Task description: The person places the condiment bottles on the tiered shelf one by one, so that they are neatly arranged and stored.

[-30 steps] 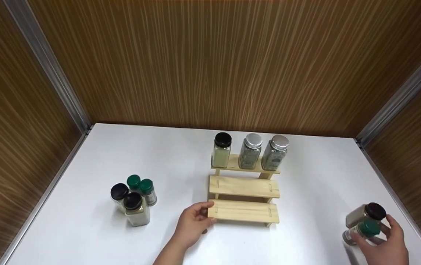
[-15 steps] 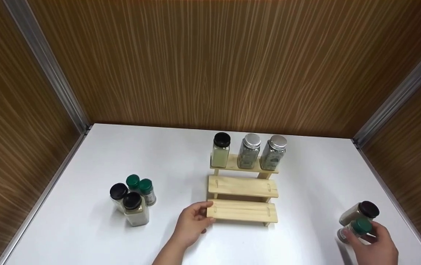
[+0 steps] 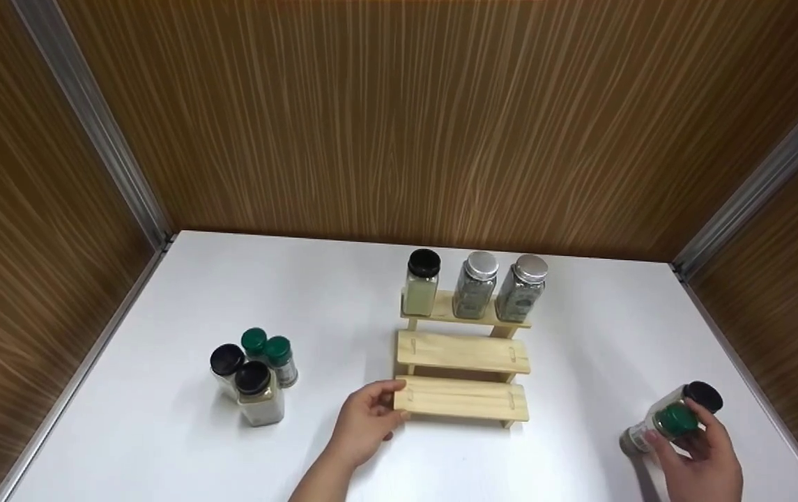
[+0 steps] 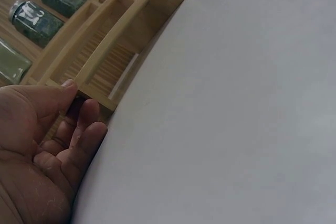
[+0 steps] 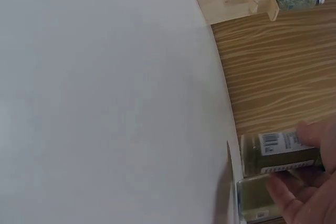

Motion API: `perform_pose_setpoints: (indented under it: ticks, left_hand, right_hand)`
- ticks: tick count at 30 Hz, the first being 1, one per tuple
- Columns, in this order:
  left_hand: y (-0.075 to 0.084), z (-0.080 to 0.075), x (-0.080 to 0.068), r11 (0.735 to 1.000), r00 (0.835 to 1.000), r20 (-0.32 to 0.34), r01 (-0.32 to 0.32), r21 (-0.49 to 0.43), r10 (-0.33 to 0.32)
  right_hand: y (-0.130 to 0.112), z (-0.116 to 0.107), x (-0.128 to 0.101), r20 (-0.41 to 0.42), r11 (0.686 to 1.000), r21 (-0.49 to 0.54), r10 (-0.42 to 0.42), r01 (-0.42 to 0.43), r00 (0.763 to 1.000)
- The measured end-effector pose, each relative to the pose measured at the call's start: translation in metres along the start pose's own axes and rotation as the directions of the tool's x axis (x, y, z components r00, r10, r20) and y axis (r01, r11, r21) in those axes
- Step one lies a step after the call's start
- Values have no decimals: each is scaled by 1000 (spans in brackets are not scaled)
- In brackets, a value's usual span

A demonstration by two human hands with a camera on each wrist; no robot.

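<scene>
Judged one-third done: rack (image 3: 465, 351) bears three jars (image 3: 474, 293) up top; lower tiers await loading. Left hand (image 3: 364, 425) pinches rack's 8 o'clock corner. At rack's 4 o'clock, right hand (image 3: 709, 457) grips green-capped bottle (image 3: 676, 420). Remaining: black-capped jar (image 3: 704, 394) beside it, 9 o'clock cluster (image 3: 261, 408).

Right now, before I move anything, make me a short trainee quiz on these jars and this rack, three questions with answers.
1. True or false: in the head view, the left hand grips the left end of the lowest tier of the pale wooden three-tier rack.
2. The right hand grips a clear white-labelled jar. What colour is its cap? A silver, B green, C red.
3. Fill in: on the top tier, one black-capped clear jar stands beside two clear jars with ____ caps.

Key: 1 true; 2 B; 3 silver.
</scene>
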State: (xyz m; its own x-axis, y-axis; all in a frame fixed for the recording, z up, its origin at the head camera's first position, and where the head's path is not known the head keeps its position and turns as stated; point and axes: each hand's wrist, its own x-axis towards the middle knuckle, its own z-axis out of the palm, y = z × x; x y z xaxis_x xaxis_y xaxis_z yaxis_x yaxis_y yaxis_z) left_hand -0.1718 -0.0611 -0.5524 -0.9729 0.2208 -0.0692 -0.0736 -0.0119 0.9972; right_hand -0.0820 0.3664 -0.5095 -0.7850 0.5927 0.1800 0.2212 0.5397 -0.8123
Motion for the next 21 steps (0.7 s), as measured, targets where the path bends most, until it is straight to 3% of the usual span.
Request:
perform_pose_setpoints:
  ticks: [2, 7, 11, 17, 21]
  left_hand:
    - [0, 0, 0, 1000, 1000, 1, 2, -1, -2]
    - [0, 0, 1, 1000, 1000, 3, 1, -10, -1]
    - [-2, 0, 1, 1000, 1000, 7, -7, -20, 7]
    - [-1, 0, 1, 1000, 1000, 11, -4, -21, 4]
    - [-1, 0, 0, 1000, 1000, 8, 17, -13, -17]
  right_hand:
    - [-6, 3, -3, -30, 998, -5, -60, 60, 998]
    - [-20, 11, -6, -5, 991, -2, -135, 135, 991]
    - [-32, 19, -6, 11, 979, 62, -194, 193, 981]
    - [-48, 33, -6, 8, 919, 227, -334, 324, 942]
    - [-57, 43, -7, 15, 884, 293, -385, 364, 923]
